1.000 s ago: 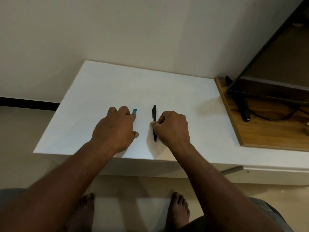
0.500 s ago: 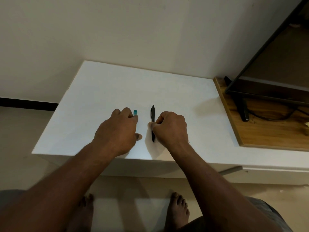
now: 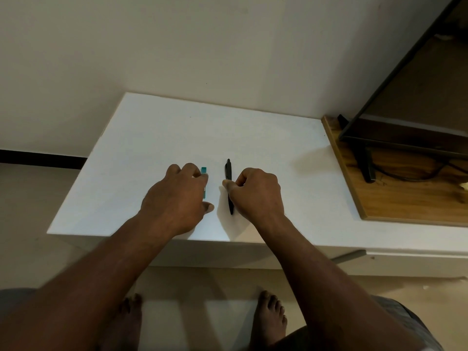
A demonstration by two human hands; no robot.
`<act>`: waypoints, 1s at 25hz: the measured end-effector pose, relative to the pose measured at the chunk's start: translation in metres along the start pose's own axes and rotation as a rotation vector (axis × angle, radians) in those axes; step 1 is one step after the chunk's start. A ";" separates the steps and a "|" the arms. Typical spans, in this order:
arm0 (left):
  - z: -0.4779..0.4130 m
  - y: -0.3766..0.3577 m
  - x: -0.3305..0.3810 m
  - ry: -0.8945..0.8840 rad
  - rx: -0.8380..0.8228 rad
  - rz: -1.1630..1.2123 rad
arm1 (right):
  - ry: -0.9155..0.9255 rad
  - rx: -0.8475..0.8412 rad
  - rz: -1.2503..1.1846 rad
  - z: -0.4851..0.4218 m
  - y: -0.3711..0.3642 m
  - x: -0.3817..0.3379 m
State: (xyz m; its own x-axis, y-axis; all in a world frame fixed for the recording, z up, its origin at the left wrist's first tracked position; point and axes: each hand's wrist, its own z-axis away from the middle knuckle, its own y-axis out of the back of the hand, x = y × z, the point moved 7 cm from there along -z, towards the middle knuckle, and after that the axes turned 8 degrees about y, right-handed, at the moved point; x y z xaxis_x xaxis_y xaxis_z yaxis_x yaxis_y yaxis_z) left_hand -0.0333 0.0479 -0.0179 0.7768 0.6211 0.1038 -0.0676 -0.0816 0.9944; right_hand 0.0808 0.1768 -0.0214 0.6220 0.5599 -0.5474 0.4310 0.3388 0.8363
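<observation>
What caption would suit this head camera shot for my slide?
At a white table, the left hand grips a teal pen and the right hand pinches a black pen.

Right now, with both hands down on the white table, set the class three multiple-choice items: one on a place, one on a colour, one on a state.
1. The slim black plastic pen lies: A on the flat white table top; B on the floor; C on a chair.
2. The small pen that the left hand touches is: A red; B teal; C yellow.
3. The right hand is: A flat, open; B raised off the table; C curled round the black pen.

Key: 1 A, it rests on the white top. 2 B, its far end shows teal past the fingertips. 3 C, thumb and bent fingers pinch its barrel.
</observation>
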 end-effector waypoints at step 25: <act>0.011 0.004 0.003 0.050 -0.032 0.021 | 0.009 0.020 0.004 0.003 -0.002 0.003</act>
State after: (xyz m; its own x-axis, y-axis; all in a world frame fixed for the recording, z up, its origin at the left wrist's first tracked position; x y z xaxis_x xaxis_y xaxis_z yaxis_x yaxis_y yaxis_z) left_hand -0.0247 0.0411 -0.0140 0.7426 0.6580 0.1249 -0.1046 -0.0703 0.9920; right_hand 0.0837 0.1755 -0.0242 0.6183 0.5678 -0.5435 0.4415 0.3212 0.8378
